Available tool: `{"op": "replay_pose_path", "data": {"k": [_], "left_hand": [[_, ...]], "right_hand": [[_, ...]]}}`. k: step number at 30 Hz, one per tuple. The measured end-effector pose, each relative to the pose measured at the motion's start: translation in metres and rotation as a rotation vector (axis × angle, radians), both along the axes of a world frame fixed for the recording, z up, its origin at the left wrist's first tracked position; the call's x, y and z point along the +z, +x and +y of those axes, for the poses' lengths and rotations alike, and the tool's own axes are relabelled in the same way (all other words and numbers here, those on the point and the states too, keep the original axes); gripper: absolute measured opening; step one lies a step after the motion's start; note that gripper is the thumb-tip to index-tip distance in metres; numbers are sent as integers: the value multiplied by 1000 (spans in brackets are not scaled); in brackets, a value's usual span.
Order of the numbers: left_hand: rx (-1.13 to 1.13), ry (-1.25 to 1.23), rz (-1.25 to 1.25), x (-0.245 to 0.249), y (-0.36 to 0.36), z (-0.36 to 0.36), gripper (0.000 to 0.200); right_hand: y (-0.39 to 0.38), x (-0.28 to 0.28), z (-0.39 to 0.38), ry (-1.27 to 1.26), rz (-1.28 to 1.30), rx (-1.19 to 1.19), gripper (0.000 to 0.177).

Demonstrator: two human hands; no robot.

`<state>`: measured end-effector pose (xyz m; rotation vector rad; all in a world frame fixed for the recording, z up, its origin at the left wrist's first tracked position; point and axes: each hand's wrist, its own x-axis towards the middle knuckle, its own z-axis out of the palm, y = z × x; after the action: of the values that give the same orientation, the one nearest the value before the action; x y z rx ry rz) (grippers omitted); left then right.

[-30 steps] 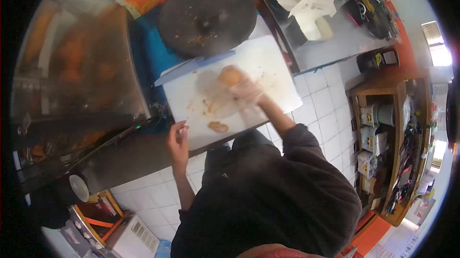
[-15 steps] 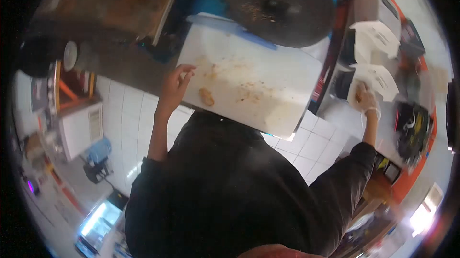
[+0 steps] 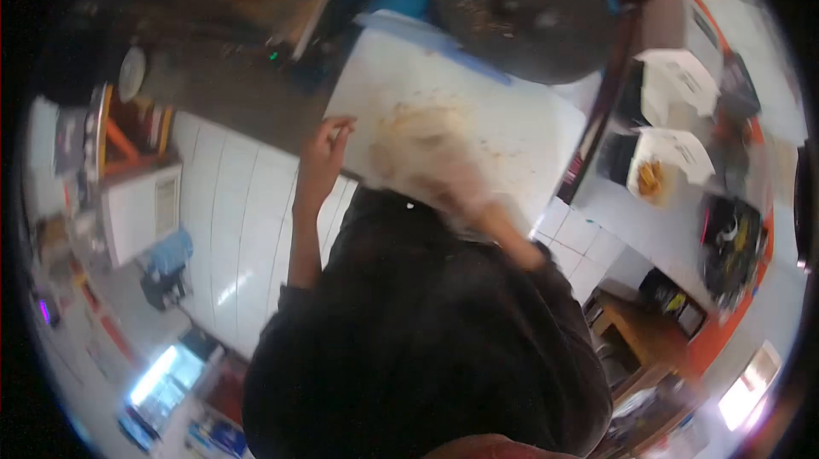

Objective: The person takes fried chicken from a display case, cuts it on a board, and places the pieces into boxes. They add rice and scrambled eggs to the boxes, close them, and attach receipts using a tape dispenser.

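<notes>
My right hand (image 3: 461, 190), in a thin clear glove, is smeared by motion over the near part of the white cutting board (image 3: 533, 122). Its fingers cannot be made out, nor whether they touch food. Brown crumbs and grease stains (image 3: 426, 113) mark the board. Just off the board's left edge, my left hand (image 3: 322, 156) is bare, its fingers loosely bent and apart, with nothing in them. To the right, an open takeaway box (image 3: 678, 152) holds golden-brown food pieces (image 3: 650, 179).
Behind the board stands a large round dark surface (image 3: 529, 20), with a blue strip (image 3: 444, 49) along the board's far edge. A second open box (image 3: 678, 88) and a stack of boxes (image 3: 678, 24) stand at the right. A black bundle (image 3: 731, 237) lies nearer.
My right hand has moved left from the takeaway box to the board, uncovering the food in the box. The brown piece near the board's front edge is no longer clearly visible. My left hand has barely moved.
</notes>
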<state>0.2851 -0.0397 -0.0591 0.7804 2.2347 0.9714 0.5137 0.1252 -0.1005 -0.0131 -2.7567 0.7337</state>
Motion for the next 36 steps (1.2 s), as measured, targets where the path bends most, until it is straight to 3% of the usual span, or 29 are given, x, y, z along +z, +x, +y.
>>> {"op": "replay_pose_path", "data": {"k": [2, 3, 4, 7, 9, 10, 11, 12, 14, 15, 16, 17, 18, 20, 22, 23, 24, 25, 27, 28, 29, 33, 35, 36], "left_hand": [[9, 177, 108, -15, 10, -11, 24], [140, 266, -83, -16, 17, -14, 25], [135, 181, -32, -6, 18, -16, 24], [111, 164, 84, -4, 25, -20, 21], [46, 227, 73, -12, 25, -16, 21], [35, 240, 70, -9, 27, -8, 21], [2, 186, 72, -2, 28, -1, 21], [-25, 132, 76, 3, 30, 3, 21], [-65, 158, 94, 8, 30, 14, 21], [-110, 173, 107, 11, 29, 21, 20], [-93, 173, 118, 15, 26, 25, 20], [-159, 143, 115, 18, 23, 30, 20], [-211, 112, 112, 19, 21, 33, 20], [-204, 173, 119, 14, 13, 34, 19], [-230, 270, 105, 22, 3, 17, 18], [-220, 312, 90, 25, -1, 11, 17], [-192, 335, 107, 29, -5, 4, 17], [-174, 361, 127, 32, -11, -5, 17], [-139, 375, 85, 29, -29, -28, 15], [-143, 455, 168, 26, -38, -38, 10], [-168, 364, 102, 31, -53, -50, 11], [-258, 581, 237, 58, -134, -77, 9], [-335, 740, 522, 64, -186, -88, 12], [-289, 782, 436, 62, -211, -96, 13]], "right_hand": [[-75, -12, -54, -182, -411, -26, 42], [-90, -68, -98, 237, -313, -237, 40], [-95, -51, -95, 120, -77, -266, 33], [-90, -78, -81, 171, -35, -329, 24], [-71, -89, -63, -95, -116, -407, 19], [-51, -54, -23, -82, -253, -332, 22], [-14, -30, 19, -480, -168, -253, 39], [20, -27, 45, -909, 200, -344, 36], [101, -50, 114, 219, 142, -746, 35], [137, -24, 145, -54, 117, -947, 28], [156, 37, 167, -29, -177, -1179, 27], [197, 15, 204, 241, -527, -1299, 27], [240, -2, 223, 446, -104, -1193, 26], [261, 20, 249, 547, -423, -1163, 28], [283, 12, 270, 705, -458, -947, 32], [250, 53, 249, 743, -643, -934, 30], [218, 82, 228, 387, -376, -1243, 43], [192, 84, 219, 581, -212, -1319, 43], [106, 121, 167, 621, 162, -1344, 40], [69, 131, 149, 655, 340, -1270, 39], [32, 139, 126, 683, 512, -1202, 39], [-123, 194, 22, 838, 925, -893, 43], [-210, 243, -34, 504, 1002, -303, 46], [-245, 267, -63, 580, 888, -258, 46]]}}
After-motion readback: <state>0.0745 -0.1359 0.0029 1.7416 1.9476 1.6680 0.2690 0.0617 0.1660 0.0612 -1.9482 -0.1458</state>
